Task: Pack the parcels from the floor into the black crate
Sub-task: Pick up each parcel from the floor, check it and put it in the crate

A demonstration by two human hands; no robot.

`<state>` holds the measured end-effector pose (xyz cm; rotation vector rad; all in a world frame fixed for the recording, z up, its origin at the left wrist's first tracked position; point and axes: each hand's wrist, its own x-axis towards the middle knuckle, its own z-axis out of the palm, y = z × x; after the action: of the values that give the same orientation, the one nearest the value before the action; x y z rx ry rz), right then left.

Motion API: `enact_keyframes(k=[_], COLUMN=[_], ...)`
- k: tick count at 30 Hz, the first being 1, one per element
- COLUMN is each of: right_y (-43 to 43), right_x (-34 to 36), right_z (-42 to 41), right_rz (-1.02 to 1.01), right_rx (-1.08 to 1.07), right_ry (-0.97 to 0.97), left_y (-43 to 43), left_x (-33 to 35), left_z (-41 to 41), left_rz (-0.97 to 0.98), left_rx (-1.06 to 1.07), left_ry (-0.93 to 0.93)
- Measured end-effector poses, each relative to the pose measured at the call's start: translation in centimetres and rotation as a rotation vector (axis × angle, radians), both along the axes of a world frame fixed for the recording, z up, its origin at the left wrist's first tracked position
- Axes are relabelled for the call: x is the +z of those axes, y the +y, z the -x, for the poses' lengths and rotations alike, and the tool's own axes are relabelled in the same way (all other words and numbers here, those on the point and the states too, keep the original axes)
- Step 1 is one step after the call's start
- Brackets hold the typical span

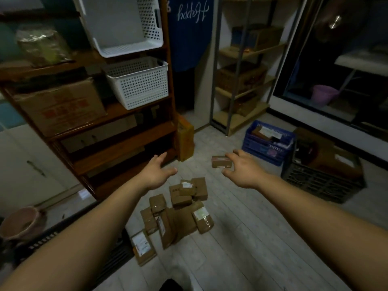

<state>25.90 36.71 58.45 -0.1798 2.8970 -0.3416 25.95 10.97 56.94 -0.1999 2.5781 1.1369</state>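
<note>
Several brown cardboard parcels point(180, 208) lie in a loose pile on the floor in front of me. My right hand point(243, 171) is raised above the floor and pinches a small brown parcel point(221, 162) between thumb and fingers. My left hand point(157, 172) is held out over the pile with its fingers spread, holding nothing. The black crate point(321, 181) stands on the floor at the right and holds some brown parcels.
A blue crate point(264, 147) with packets sits behind the black one. A wooden shelf unit point(117, 143) with white baskets and boxes stands at the left. A yellow box point(184, 139) leans beside it. Another dark crate's edge point(63, 234) is at the lower left.
</note>
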Motion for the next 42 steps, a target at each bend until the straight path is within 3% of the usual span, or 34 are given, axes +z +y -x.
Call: enact_keyframes(k=[13,22,31,35,42], right_y=[3.8,7.3,8.2,7.0,2.9], right_x=[-4.1,-7.6,-17.0,-21.6,-35.0], right_z=[18.2,30.4,45.1,50.0,52.7], right_rz=[0.0,0.035,-0.005,-0.063,0.028], right_rx=[0.011,0.065,0.416,0.488,0.478], right_ry=[-0.183,-0.234,-0.434,-0.464,-0.597], left_y=[3.8,5.5,8.1,8.9,10.0], left_x=[-6.3,-10.2,-15.5,-20.2,-31.4], left_z=[21.1,29.2,31.9,32.6,35.0], left_rz=[-0.012,-0.064,-0.189,-0.173,-0.239], left_rx=[-0.038,0.126,0.676,0.706,0.744], left_ry=[-0.154,-0.264,-0.391,-0.44,-0.444])
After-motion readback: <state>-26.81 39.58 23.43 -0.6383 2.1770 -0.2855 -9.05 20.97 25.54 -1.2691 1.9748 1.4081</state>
